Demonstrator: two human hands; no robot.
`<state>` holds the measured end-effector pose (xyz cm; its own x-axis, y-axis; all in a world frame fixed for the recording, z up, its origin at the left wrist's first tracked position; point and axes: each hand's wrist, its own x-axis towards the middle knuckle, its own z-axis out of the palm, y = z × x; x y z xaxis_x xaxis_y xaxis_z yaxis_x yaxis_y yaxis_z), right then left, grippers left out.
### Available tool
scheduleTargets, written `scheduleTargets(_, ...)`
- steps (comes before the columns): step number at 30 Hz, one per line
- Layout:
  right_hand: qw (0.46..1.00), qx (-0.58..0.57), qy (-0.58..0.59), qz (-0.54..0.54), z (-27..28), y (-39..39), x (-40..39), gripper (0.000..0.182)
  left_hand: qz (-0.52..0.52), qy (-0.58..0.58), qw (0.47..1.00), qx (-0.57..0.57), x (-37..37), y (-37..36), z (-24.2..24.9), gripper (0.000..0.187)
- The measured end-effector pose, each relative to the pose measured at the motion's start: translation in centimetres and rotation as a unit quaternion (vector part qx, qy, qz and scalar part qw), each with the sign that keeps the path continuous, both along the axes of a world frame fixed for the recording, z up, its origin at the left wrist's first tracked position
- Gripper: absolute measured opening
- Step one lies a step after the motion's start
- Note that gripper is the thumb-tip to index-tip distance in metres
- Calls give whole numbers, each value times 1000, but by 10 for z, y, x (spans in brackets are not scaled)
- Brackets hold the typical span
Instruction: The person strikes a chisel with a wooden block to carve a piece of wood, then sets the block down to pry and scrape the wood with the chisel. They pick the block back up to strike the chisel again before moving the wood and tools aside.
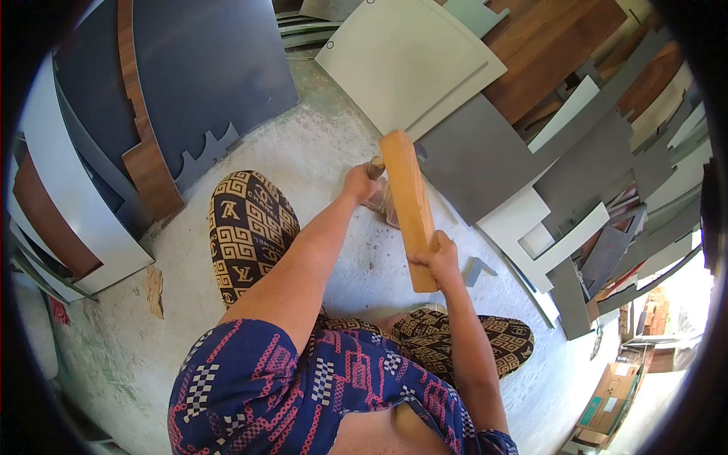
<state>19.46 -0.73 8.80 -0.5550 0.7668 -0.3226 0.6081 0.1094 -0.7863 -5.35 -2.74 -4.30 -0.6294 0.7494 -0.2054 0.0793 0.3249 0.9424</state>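
A long, light-brown wooden block [409, 201] stands tilted in front of me, its far end up near the left hand. My right hand [436, 262] is closed around the near end of the block. My left hand [362, 184] is closed on a short, brown, rounded piece [375, 167] beside the far end of the block; its kind is not clear. A brownish, crinkled thing [385, 203] shows below that hand, partly hidden by the block. A small grey angled piece [476, 271] lies on the floor just right of my right hand.
I sit on a concrete floor [182, 326] with legs folded. Dark panels [220, 68] lean at the left. Pale boards [409, 61], grey boards [485, 152] and offcuts stand to the front and right. A wood scrap [155, 290] lies left; a cardboard box [609, 398] sits right.
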Motion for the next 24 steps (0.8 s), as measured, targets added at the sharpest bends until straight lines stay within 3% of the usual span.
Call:
scheduleTargets(4,993,-32,108,-36,33,-11,-10,41,0,18,999,-27,-1,-2,5,41)
scheduleTargets(7,969,101,222,-39,54,-21,-18,44,19,1,1000,-12,1,-5,15,40)
scheduleTargets(10,969,197,148,-32,46,-26,-21,50,10,34,999,-27,1,-3,12,38)
scheduleTargets(13,949,221,-218,61,16,-19,-22,52,-11,-66,993,97,0,5,-16,37)
scheduleTargets(14,958,241,-142,59,-5,-16,-14,54,-7,-24,997,70,2,8,-18,37)
scheduleTargets(16,971,216,-75,63,11,-14,-15,54,10,60,998,15,3,8,-8,37)
scheduleTargets(20,986,116,116,4,50,-22,-14,52,10,-4,999,35,3,2,-11,38)
scheduleTargets(23,967,157,198,-46,51,-31,-21,46,6,-12,1000,25,2,5,-17,39)
scheduleTargets(24,979,186,81,-20,44,-28,-22,44,3,-10,1000,25,0,6,-17,39)
